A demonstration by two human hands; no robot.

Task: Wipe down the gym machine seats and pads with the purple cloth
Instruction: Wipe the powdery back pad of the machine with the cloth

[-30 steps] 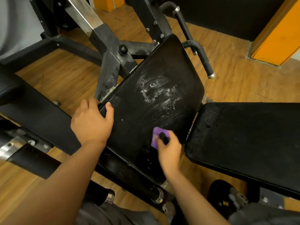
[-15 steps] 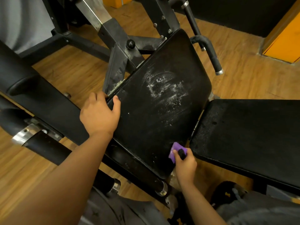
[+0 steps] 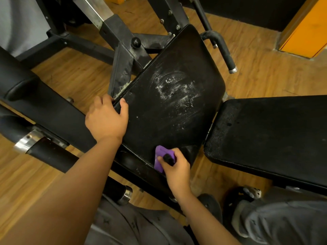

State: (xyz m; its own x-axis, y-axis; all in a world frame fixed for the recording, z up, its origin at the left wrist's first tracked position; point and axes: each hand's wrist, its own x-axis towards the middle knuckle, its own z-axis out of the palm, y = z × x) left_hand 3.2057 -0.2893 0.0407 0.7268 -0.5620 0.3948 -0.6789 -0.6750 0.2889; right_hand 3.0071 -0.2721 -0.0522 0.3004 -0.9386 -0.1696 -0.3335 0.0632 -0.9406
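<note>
Two black padded surfaces fill the middle of the view. The slanted pad (image 3: 169, 117) is a rounded, tapering slab of grained vinyl, smeared near its centre with whitish, chalky streaks and a few loose specks. The flat pad (image 3: 269, 138) to its right is rectangular with rounded corners, dusted pale along its left edge; the two sit just beside each other with a narrow gap between.

One purple cloth (image 3: 159, 157) – soft and bunched into a small wad – lies against the lower edge of the slanted pad, under the right hand (image 3: 177, 169). That hand's fingers are curled round the cloth, and a small black thing is pinched against it; what it is cannot be told. The left hand (image 3: 106, 121) grips the pad's left edge, its thumb lying on the top face and its fingers hooked over the side.

Behind the pad stands a scuffed black steel frame (image 3: 122, 64) of square tube, bolted at the top, with one round black knob (image 3: 135, 42). A curved handle (image 3: 223, 50) in rough black foam ends in a metal cap. At the left a thick black roller (image 3: 19, 82) sits above a bar (image 3: 51, 157) with a shiny chrome collar.

The floor (image 3: 265, 75) is warm brown wood-grain plank. Grey trousers and one dark shoe (image 3: 247, 194) show at the bottom right – an orange panel (image 3: 304, 27) stands at the far corner.
</note>
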